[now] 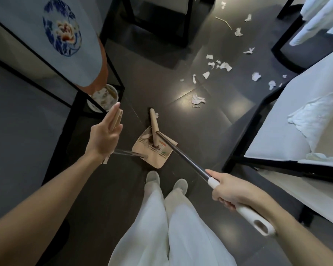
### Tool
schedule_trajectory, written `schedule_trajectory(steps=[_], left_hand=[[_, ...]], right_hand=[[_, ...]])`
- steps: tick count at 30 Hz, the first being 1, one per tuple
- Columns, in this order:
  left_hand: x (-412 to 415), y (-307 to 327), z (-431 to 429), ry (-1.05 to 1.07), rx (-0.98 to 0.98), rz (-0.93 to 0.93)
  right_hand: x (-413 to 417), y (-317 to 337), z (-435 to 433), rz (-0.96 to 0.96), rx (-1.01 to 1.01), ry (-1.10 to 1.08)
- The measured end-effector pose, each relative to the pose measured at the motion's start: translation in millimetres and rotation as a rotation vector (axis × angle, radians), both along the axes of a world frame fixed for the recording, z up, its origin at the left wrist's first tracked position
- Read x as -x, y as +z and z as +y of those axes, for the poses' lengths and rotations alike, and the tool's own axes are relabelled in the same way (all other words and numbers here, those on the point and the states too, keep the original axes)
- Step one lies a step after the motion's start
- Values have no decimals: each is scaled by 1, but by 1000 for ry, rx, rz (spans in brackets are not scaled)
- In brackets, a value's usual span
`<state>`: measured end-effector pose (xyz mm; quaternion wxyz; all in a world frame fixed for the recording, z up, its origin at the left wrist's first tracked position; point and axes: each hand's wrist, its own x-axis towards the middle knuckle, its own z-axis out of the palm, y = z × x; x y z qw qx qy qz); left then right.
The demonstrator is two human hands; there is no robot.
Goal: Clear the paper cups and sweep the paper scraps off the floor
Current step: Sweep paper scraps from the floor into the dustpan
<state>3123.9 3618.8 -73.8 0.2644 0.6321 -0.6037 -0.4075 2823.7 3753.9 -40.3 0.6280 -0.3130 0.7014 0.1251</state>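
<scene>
Dark glossy floor tiles [200, 120] run between black-framed chairs [277, 135] with white cushions. Torn paper scraps [219, 66] lie scattered far and to the right of the broom head [154, 123], which rests over the dustpan [158, 158] just beyond the person's feet. The right hand [231, 192] wraps round the broom's white grip, the pole slanting far-left from it. The left hand [104, 135] pinches the dustpan handle [117, 118] between thumb and nearly straight fingers. Sweeping, I'd judge, means swinging the head out rightward first.
</scene>
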Motion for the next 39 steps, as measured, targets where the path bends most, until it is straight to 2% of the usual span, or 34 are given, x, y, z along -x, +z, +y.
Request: schedule_trajectory(steps=[4, 11, 15, 22, 26, 32, 39], left_hand=[[-15, 5, 9, 60, -13, 46], [-38, 9, -16, 204, -36, 150], [-41, 7, -38, 230, -24, 131], [-48, 2, -86, 73, -20, 45], [-43, 5, -98, -41, 10, 40], [2, 14, -147, -155, 65, 52], [90, 2, -230, -396, 49, 54]], right_hand=[[-8, 26, -19, 125, 89, 300], [-46, -11, -119, 227, 247, 381], [-76, -33, -150, 236, 189, 436], [-64, -7, -142, 81, 66, 416], [-41, 14, -125, 43, 90, 203], [9, 16, -123, 189, 192, 61], [94, -27, -177, 372, 216, 17]])
